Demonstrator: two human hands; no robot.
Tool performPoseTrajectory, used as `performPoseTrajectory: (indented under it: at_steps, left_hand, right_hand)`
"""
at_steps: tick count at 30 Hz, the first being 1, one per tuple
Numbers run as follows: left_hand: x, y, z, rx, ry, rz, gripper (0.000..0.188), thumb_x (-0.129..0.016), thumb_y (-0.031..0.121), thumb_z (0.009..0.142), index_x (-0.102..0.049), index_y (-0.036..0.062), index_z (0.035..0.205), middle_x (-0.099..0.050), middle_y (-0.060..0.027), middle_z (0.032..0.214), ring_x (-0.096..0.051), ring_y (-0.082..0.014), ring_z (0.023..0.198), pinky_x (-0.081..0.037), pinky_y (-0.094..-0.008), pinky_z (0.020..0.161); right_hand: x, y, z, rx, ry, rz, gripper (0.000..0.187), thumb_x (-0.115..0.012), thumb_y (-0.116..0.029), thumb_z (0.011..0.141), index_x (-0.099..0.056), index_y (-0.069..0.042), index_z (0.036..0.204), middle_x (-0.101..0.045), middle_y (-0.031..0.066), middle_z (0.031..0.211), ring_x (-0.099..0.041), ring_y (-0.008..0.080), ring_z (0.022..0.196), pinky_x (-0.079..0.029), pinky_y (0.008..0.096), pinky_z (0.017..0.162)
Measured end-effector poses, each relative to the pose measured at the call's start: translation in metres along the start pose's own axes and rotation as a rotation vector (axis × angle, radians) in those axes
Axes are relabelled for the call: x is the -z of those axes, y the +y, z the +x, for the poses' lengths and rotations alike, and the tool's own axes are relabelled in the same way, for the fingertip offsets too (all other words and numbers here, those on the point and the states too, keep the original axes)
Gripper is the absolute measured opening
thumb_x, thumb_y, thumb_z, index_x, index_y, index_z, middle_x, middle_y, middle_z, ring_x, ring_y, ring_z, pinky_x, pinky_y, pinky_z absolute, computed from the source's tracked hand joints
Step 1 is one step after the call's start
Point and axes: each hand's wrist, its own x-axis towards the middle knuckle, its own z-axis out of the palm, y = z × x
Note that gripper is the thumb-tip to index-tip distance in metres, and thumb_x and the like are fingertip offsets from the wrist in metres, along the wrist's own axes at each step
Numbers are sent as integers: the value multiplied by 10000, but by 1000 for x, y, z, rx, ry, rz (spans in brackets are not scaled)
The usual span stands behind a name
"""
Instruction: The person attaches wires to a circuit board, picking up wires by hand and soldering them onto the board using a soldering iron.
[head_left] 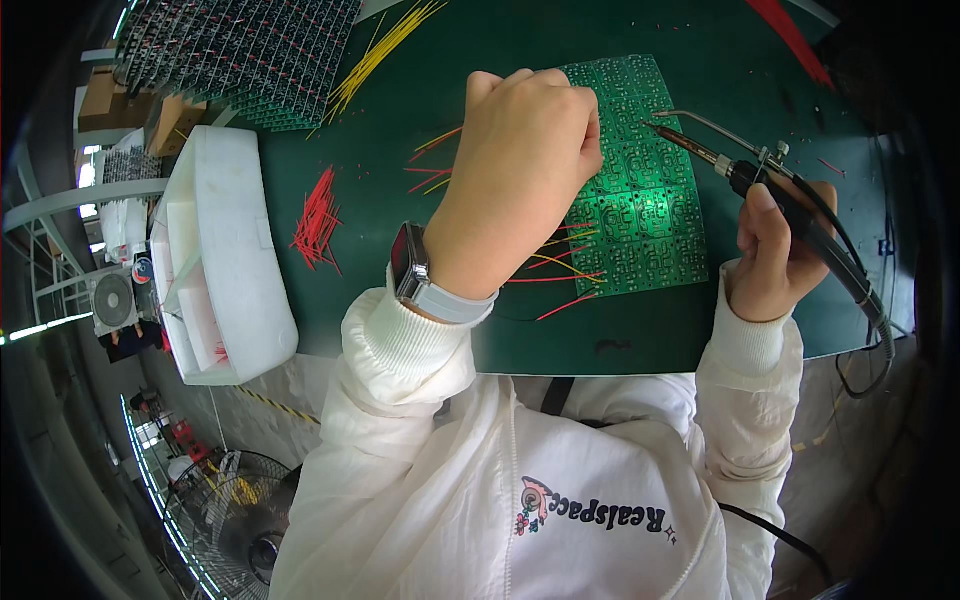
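Note:
A green circuit board panel (645, 215) lies on the dark green table, divided into many small repeated boards. Red and yellow wires (570, 265) stick out along its left edge. Over that edge, my left hand (525, 150) is closed with its knuckles up; whatever its fingertips pinch is hidden beneath the hand. More wire ends (432, 165) show just left of it. In my right hand (775, 245) is a soldering iron (740, 172) with a thin metal solder-feed tube (715, 127) clamped alongside. The iron's tip points left, over the panel's upper right part.
Loose short red wires (318, 220) lie in a pile on the left. Yellow wires (385, 55) are bundled at the back, beside stacked circuit boards (240, 55). A white foam box (235, 250) stands at the left edge. Longer red wires (790, 40) lie far right. The iron's cable (885, 345) trails over the right edge.

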Motion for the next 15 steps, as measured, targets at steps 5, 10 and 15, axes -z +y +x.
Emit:
performPoseTrajectory:
  at_steps: [5, 10, 15]
  left_hand:
    - [1, 1, -6, -35, 50, 77, 48, -659, 87, 712, -614, 74, 719, -577, -28, 728, -566, -189, 701, -346, -323, 724]
    - [20, 4, -25, 36, 166, 20, 73, -666, 101, 755, -624, 64, 801, -587, -42, 764, -571, -189, 722, -381, -317, 711]
    - [70, -51, -98, 550, 142, 86, 99, -617, -2, 788, -620, 10, 886, -577, -86, 774, -566, -169, 692, -449, -271, 628]
  right_hand:
    - [-4, -1, -2, -43, 10, -30, 224, -692, -64, 733, -534, 20, 869, -546, 30, 665, -435, 43, 491, -330, 171, 454]
    - [-1, -1, 1, -14, -13, 15, 215, -682, -57, 753, -530, 18, 886, -540, 37, 654, -437, 53, 480, -325, 175, 445]
    - [2, -2, 2, -73, -37, -17, 196, -660, -74, 801, -523, 20, 906, -527, 39, 646, -444, 66, 479, -314, 195, 426]
